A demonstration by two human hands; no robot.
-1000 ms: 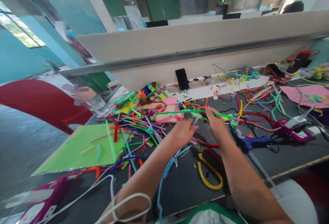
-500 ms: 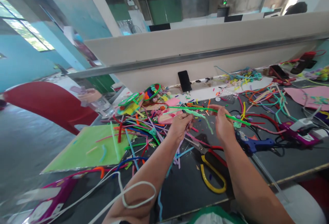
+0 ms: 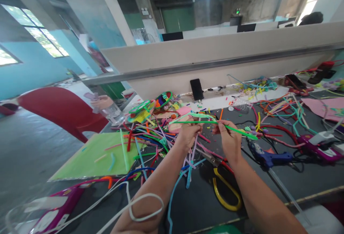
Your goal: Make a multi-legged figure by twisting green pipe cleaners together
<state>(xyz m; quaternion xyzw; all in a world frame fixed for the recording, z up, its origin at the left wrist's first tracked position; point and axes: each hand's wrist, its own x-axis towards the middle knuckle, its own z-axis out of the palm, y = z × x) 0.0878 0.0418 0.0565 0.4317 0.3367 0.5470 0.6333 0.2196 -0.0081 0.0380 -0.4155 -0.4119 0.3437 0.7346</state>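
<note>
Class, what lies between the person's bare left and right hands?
In the head view, a thin bright-green stem spans the gap from left hand to right hand; a fuzzy pale-green strip appears above it.

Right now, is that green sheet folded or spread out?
Spread out: the green sheet lies flat, with a light blue piece on it.

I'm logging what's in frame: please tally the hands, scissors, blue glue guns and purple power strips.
Hands: 2 (left hand, right hand)
Scissors: 1
Blue glue gun: 1
Purple power strips: 2 (left strip, right strip)
Total: 6
</note>
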